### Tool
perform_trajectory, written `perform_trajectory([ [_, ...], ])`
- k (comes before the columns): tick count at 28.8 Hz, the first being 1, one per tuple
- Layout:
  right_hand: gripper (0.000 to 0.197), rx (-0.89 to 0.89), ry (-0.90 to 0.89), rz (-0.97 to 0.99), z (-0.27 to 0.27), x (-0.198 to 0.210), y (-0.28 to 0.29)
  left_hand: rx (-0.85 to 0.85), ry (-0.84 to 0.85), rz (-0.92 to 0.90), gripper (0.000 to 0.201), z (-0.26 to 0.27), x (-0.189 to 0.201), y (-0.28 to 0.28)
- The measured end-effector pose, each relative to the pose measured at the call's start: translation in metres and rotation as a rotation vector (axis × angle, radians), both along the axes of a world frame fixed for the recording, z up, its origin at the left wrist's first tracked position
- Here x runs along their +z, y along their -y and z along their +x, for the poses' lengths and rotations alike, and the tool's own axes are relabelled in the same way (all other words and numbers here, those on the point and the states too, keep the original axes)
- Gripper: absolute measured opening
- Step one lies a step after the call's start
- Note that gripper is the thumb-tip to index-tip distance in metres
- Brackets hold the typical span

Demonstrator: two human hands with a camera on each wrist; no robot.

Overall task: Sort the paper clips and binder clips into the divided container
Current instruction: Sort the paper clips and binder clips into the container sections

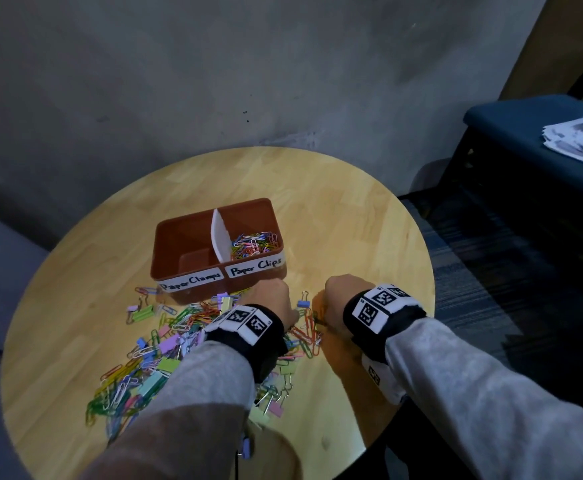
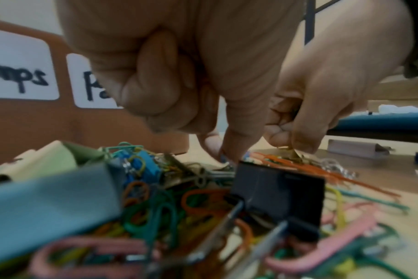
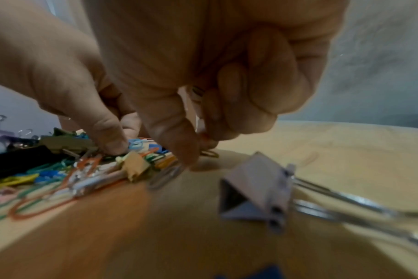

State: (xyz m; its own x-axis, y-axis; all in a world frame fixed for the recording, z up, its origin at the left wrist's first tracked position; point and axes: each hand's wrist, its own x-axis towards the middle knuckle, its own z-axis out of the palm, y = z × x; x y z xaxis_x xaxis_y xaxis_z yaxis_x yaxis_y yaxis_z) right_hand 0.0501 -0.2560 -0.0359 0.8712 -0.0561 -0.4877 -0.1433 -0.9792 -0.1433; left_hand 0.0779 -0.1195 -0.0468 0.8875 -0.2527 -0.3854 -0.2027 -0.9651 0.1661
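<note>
A red-brown divided container (image 1: pixel 165 244) stands mid-table, labelled "Paper Clamps" on the left and "Paper Clips" on the right. Coloured paper clips (image 1: pixel 255 244) lie in its right compartment; the left one shows only its floor. In front spreads a mixed pile (image 1: pixel 165 344) of paper clips and binder clips. My left hand (image 2: pixel 223 153) has thumb and forefinger pinched down onto a blue paper clip in the pile, other fingers curled. My right hand (image 3: pixel 207 151) pinches an olive paper clip (image 3: pixel 210 153) on the table, with something white tucked in its curled fingers.
The round wooden table (image 1: pixel 369 220) ends close behind my right wrist. A lavender binder clip (image 3: pixel 258 188) lies alone near my right hand, a black one (image 2: pixel 277 196) below my left. A blue bench (image 1: pixel 525 126) with papers (image 1: pixel 581 136) stands at the right.
</note>
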Motion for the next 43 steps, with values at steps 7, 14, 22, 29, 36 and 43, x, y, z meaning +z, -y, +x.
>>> perform_trajectory([
  [7, 0.022, -0.537, -0.032, 0.803, -0.008, 0.015, 0.016, 0.483, -0.21, -0.775, 0.029, -0.009, 0.006, -0.012],
  [14, 0.011, -0.916, -0.109, 1.669, -0.02, 0.008, 0.018, 0.736, -0.576, -1.436, 0.025, -0.022, 0.019, -0.026],
  [22, 0.026, -0.741, -0.002, 0.993, -0.01, 0.007, 0.011, 0.179, 0.076, -0.292, 0.02, -0.008, 0.005, -0.011],
  [29, 0.032, -0.294, 0.111, 0.141, 0.003, -0.003, -0.007, -0.01, 0.095, 0.049, 0.032, 0.0, 0.0, 0.0],
  [36, 0.026, -0.225, 0.096, 0.086, 0.008, -0.016, -0.022, -0.044, 0.083, 0.052, 0.016, -0.001, 0.002, 0.001],
  [43, 0.026, -0.24, 0.036, 0.12, 0.005, -0.015, -0.023, 0.032, -0.002, -0.166, 0.017, 0.002, 0.002, -0.012],
])
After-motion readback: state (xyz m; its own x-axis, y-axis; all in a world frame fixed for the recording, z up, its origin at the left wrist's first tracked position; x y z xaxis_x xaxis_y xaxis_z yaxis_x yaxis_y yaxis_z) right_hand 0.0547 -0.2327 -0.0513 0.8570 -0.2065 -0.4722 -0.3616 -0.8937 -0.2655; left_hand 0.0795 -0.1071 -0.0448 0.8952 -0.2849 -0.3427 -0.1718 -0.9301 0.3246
